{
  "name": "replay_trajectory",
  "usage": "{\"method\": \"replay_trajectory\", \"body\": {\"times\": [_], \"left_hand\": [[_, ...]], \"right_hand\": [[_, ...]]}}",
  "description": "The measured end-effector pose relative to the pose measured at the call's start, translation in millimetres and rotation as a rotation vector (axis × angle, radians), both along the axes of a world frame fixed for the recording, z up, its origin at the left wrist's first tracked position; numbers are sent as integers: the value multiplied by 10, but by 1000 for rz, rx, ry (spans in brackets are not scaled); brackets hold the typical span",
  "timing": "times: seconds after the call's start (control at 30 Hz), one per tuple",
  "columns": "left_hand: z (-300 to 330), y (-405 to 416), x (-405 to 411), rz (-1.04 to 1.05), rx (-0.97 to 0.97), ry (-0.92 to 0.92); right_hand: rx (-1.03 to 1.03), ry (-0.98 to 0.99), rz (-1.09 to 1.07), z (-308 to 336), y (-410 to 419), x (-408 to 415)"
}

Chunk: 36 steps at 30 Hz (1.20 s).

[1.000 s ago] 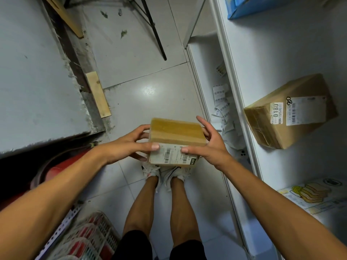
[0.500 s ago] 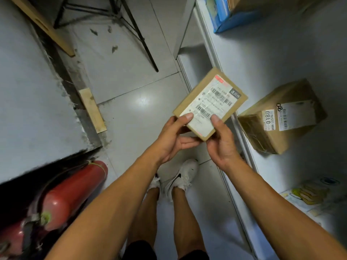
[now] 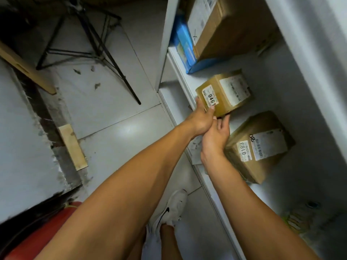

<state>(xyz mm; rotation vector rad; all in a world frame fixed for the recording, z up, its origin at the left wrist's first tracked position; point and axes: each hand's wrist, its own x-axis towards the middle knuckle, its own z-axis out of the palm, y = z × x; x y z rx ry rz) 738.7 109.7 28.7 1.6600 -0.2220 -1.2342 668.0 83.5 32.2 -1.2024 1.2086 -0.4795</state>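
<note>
A small brown cardboard box (image 3: 231, 91) with a white shipping label and a sticker reading 046 sits on the white shelf (image 3: 212, 194). My left hand (image 3: 202, 115) grips its near left corner, thumb on the sticker face and fingers along the left side. Just below it, my right hand (image 3: 216, 136) has relaxed fingers whose tips reach the box's lower corner; it holds nothing.
A second brown box marked 0180 (image 3: 262, 147) lies to the right on the same shelf. A large carton (image 3: 225, 25) rests on a blue box (image 3: 185, 47) farther along. A black tripod stand (image 3: 93, 44) stands on the tiled floor and a red extinguisher (image 3: 37, 239) lies at lower left.
Both hands carried the small box up from in front of my body, turned it, and brought it onto the shelf. My right hand has come off the box.
</note>
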Motion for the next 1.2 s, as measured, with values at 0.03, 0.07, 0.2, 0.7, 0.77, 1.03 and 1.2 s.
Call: {"method": "replay_trajectory", "body": {"times": [0.03, 0.07, 0.2, 0.7, 0.77, 1.03, 1.2], "left_hand": [[-13, -39, 26, -22, -6, -21], [-36, -54, 58, -38, -6, -44], [-121, 8, 129, -30, 43, -28], [605, 206, 1358, 512, -189, -255], [618, 236, 1348, 463, -161, -252], [594, 499, 1118, 521, -195, -59], [578, 714, 1032, 624, -245, 141]], "right_hand": [[6, 22, 3, -4, -42, 29], [6, 54, 8, -4, -93, 54], [-115, 225, -7, 86, -180, 121], [471, -155, 218, 1018, -655, 1629], [490, -140, 237, 1029, -706, 1701], [437, -207, 199, 982, -595, 1422], [316, -169, 290, 781, -398, 942]]}}
